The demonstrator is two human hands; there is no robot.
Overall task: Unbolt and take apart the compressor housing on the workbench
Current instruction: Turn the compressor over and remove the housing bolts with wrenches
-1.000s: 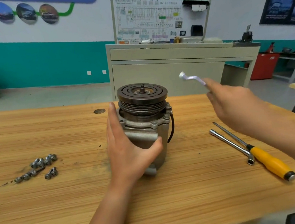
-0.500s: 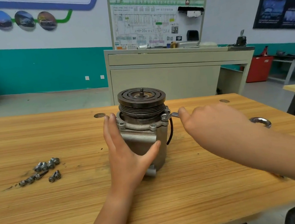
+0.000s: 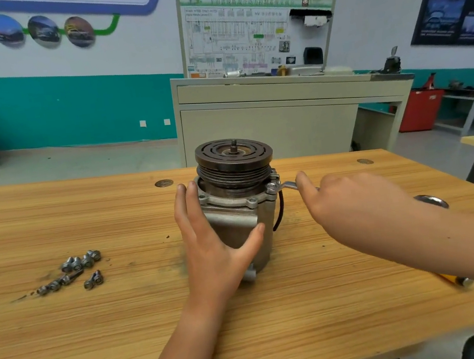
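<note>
Head view has the compressor (image 3: 240,209) standing upright near the middle of the workbench (image 3: 99,335), pulley (image 3: 234,155) on top and its long axis vertical. Taking the compressor as the centre of the dial, the left hand (image 3: 208,244) braces it from 9 o'clock. Its fingers lie straight up the side of the housing and the thumb reaches across the front face; it is a steadying press, not a closed grasp.

The right hand (image 3: 351,202) comes in from 3 o'clock with its fingers curled round the handle of a wrench (image 3: 287,186). The wrench lies roughly level, its handle running out along the 3 o'clock line. Its head sits on a flange bolt (image 3: 271,188) at the rim just under the pulley. So the two hands are apart, one on each side of the housing. The right is the one on the tool, and the bolt is right beside its knuckles.

The coming turn looks to depend on that sideways lever. Swinging the handle about the bolt would tend to twist the whole body, so the left palm has to resist from the opposite side.

Loose bolts (image 3: 75,270) lie in a small cluster well out toward 9 o'clock, so several fasteners seem to be out already. A yellow tool handle (image 3: 454,279) peeks from under the right forearm at about 4 o'clock.
</note>
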